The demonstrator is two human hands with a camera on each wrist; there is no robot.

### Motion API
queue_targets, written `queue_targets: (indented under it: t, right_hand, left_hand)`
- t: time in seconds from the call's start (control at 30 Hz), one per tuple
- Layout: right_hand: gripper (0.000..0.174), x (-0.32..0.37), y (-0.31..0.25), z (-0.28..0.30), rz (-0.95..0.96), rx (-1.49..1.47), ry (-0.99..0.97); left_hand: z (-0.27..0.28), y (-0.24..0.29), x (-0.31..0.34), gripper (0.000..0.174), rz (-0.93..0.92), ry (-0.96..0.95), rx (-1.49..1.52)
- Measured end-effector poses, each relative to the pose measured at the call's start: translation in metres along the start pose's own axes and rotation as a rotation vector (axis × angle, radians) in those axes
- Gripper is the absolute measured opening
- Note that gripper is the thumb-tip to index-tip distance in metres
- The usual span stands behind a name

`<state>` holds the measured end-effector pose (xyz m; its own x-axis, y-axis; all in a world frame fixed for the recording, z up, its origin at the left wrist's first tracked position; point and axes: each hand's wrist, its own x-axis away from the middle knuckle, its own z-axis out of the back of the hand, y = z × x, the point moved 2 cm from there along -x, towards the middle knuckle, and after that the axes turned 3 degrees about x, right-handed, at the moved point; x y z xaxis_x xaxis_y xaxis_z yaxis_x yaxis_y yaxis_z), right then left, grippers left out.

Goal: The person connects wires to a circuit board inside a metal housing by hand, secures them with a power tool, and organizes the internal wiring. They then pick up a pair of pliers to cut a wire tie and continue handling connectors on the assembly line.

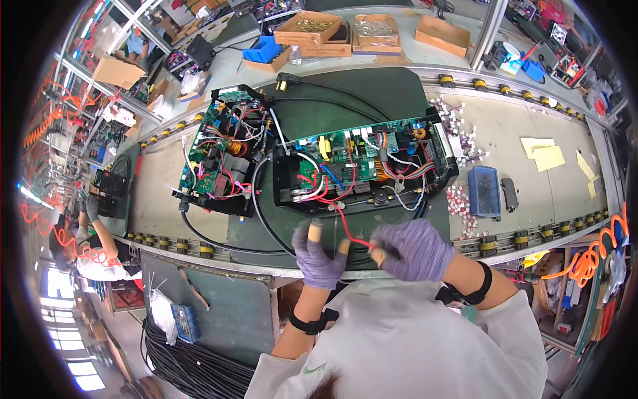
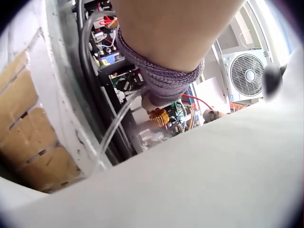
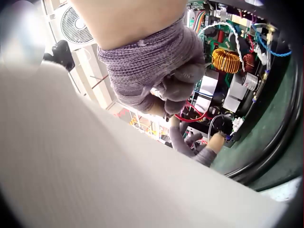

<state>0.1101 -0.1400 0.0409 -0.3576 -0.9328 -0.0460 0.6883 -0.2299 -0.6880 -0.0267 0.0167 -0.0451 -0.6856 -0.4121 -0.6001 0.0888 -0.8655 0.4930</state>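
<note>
Two open-topped electronic units sit on the bench; the nearer unit (image 1: 362, 163) has green boards and bundled wires. From its front a red wire (image 1: 347, 225) runs to my right hand (image 1: 415, 251), which pinches it between thumb and curled fingers. My left hand (image 1: 318, 256) is beside the wire at the bench's front edge, fingertips and thumb apart. Both wear purple-grey gloves with bare fingertips. In the right wrist view, a thin translucent strand (image 3: 212, 124) curves close to the left fingers. The left fingertips are mostly hidden in the left wrist view.
A second unit (image 1: 229, 156) stands to the left, with a black cable (image 1: 219, 243) looping in front. Right of the units are a blue tray (image 1: 484, 191) and scattered small white-and-red parts (image 1: 458, 206). Cardboard boxes (image 1: 444, 36) stand behind. Roller rails (image 1: 487, 247) edge the bench.
</note>
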Motion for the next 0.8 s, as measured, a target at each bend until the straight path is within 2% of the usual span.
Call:
queue_targets:
  t: [0.07,0.1,0.13,0.2,0.23,0.27,0.37,0.43,0.47,0.5,0.53,0.57,0.63,0.7,0.77,0.8]
  right_hand:
    - [0.018,0.004,-0.005,-0.007,0.081,0.027,-0.092]
    - [0.019,0.005,-0.006,-0.011,0.088,0.067,-0.173]
    - [0.02,0.007,-0.005,-0.016,0.096,0.107,-0.254]
    - [0.025,0.013,0.006,-0.019,0.134,0.091,-0.246]
    - [0.026,0.018,0.008,-0.013,0.133,0.065,-0.23]
    - [0.027,0.022,0.011,-0.005,0.132,0.039,-0.213]
    - [0.026,0.038,0.032,0.044,0.012,-0.049,-0.014]
    - [0.016,0.046,0.055,0.081,-0.1,0.058,0.282]
    - [0.018,0.049,0.07,0.101,-0.233,0.081,0.33]
    - [0.022,0.05,0.088,0.117,-0.355,0.27,0.385]
    - [0.026,0.049,0.108,0.128,-0.561,0.405,0.381]
    - [0.028,0.044,0.13,0.139,-0.713,0.471,0.364]
    - [0.028,0.03,0.182,0.154,-0.858,0.479,0.306]
    - [0.028,0.009,0.235,0.15,-0.865,0.576,0.162]
    - [0.03,-0.015,0.32,0.123,-0.905,0.629,-0.089]
    - [0.032,-0.025,0.323,0.12,-0.918,0.653,-0.218]
  left_hand:
    - [0.001,0.009,-0.021,0.051,-0.168,-0.043,-0.115]
    - [0.0,0.019,-0.033,0.044,-0.255,-0.049,-0.107]
    - [-0.006,0.018,-0.035,0.04,-0.274,-0.146,-0.002]
    - [-0.022,0.009,-0.036,0.033,-0.312,-0.341,0.203]
    - [-0.029,0.007,-0.034,0.021,-0.256,-0.34,0.227]
    - [-0.03,0.007,-0.034,0.018,-0.224,-0.325,0.219]
    - [-0.029,0.004,-0.032,0.015,-0.147,-0.283,0.187]
    - [-0.031,-0.003,-0.023,0.016,-0.146,-0.269,0.171]
    - [-0.032,-0.005,-0.019,0.016,-0.159,-0.274,0.151]
    - [-0.033,-0.003,-0.019,0.016,-0.177,-0.263,0.169]
    - [-0.035,-0.002,-0.018,0.014,-0.176,-0.252,0.186]
    - [-0.038,-0.004,-0.015,0.013,-0.185,-0.241,0.187]
    - [-0.043,-0.003,-0.014,0.011,-0.203,-0.243,0.174]
    - [-0.041,0.003,-0.02,0.011,-0.221,-0.26,0.139]
    - [-0.039,0.009,-0.025,0.013,-0.191,-0.276,0.145]
    - [-0.037,0.011,-0.027,0.014,-0.173,-0.284,0.145]
